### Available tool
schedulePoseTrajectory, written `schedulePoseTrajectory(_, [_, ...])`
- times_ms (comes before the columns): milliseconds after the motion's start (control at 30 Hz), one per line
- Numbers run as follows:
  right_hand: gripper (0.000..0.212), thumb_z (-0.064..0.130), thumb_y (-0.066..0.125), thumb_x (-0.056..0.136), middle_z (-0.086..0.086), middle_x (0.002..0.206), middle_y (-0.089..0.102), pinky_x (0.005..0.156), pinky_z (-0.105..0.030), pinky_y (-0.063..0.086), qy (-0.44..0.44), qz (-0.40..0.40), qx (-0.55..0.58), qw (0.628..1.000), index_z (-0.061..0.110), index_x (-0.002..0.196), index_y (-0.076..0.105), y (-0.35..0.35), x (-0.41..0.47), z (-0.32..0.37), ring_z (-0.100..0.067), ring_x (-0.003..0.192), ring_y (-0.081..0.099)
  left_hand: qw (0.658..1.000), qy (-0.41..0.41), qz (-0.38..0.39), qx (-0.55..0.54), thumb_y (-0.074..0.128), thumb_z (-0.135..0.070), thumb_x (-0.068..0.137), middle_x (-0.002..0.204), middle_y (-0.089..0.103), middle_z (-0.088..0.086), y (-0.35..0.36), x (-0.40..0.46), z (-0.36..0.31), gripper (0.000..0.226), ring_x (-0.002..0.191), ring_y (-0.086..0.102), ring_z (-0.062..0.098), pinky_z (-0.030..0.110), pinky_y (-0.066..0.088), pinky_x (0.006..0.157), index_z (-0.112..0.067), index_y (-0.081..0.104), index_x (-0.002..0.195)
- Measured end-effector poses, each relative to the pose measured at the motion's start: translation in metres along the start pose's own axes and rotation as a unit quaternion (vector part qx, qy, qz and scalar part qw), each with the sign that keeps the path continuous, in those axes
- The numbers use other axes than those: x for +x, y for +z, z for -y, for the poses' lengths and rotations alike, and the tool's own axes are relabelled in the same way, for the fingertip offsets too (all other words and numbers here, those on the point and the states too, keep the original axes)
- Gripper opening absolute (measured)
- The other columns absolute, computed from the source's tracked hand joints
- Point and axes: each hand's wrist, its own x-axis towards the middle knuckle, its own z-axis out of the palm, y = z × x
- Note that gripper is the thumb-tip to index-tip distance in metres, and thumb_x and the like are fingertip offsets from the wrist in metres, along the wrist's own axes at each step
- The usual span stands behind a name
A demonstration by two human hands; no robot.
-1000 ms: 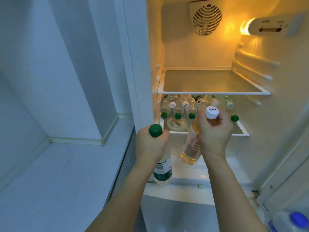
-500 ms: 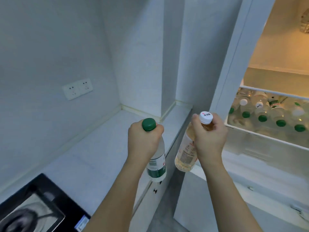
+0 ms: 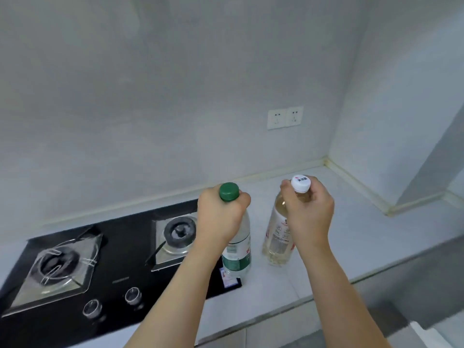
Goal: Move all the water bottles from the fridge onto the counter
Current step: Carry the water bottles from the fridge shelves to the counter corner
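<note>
Head view: fingers curled round two clear plastic bottle necks, green-capped bottle (image 3: pixel 237 249) left, white-capped bottle (image 3: pixel 277 237) right.

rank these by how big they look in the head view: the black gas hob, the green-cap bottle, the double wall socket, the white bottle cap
1. black gas hob
2. green-cap bottle, partly hidden by the left hand
3. double wall socket, though it sits farther away, so its true size is unsure
4. white bottle cap

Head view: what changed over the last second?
View swung from the fridge to the counter by the stove. Both bottles came along and now hang low over the counter. Unchanged: left hand grips the green-capped bottle, right hand the white-capped bottle.
</note>
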Motion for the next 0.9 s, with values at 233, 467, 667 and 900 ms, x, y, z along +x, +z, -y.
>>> schedulePoseTrajectory(233, [0.012, 0.016, 0.072, 0.081, 0.003, 0.067, 0.062, 0.065, -0.029, 0.046, -0.006, 0.121, 0.047, 0.992, 0.017, 0.074, 0.062, 0.094, -0.052, 0.025, -0.014, 0.066, 0.056, 0.992, -0.027, -0.124, 0.009, 0.059, -0.025, 0.062, 0.062, 0.041, 0.007, -0.113, -0.017, 0.030, 0.037, 0.059, 0.035, 0.013, 0.030, 0.027, 0.053, 0.011, 0.051, 0.069])
schedulePoseTrajectory(467, [0.019, 0.016, 0.071, 0.082, 0.012, 0.062, 0.056, 0.060, -0.022, 0.042, -0.026, 0.206, 0.084, 0.975, 0.021, 0.069, 0.058, 0.175, -0.130, 0.063, -0.008, 0.061, 0.050, 0.978, -0.030, -0.203, 0.027, 0.058, -0.026, 0.061, 0.063, 0.043, 0.007, -0.228, -0.049, 0.053, 0.040, 0.059, 0.036, 0.013, 0.028, 0.027, 0.050, 0.012, 0.053, 0.072])
schedulePoseTrajectory(667, [0.017, 0.020, 0.070, 0.084, 0.012, 0.064, 0.058, 0.058, -0.017, 0.041, -0.036, 0.261, 0.102, 0.959, 0.021, 0.072, 0.058, 0.236, -0.212, 0.099, -0.002, 0.060, 0.050, 0.964, -0.046, -0.257, 0.048, 0.057, -0.027, 0.061, 0.059, 0.038, 0.007, -0.331, -0.083, 0.075, 0.036, 0.058, 0.034, 0.016, 0.033, 0.028, 0.053, 0.006, 0.046, 0.065])
schedulePoseTrajectory(900, [0.019, 0.016, 0.070, 0.084, 0.011, 0.061, 0.056, 0.056, -0.017, 0.039, -0.043, 0.314, 0.137, 0.938, 0.016, 0.070, 0.057, 0.306, -0.305, 0.137, -0.004, 0.059, 0.048, 0.954, -0.054, -0.290, 0.045, 0.059, -0.022, 0.063, 0.060, 0.038, 0.007, -0.436, -0.130, 0.104, 0.032, 0.056, 0.032, 0.014, 0.027, 0.025, 0.049, 0.008, 0.048, 0.067])
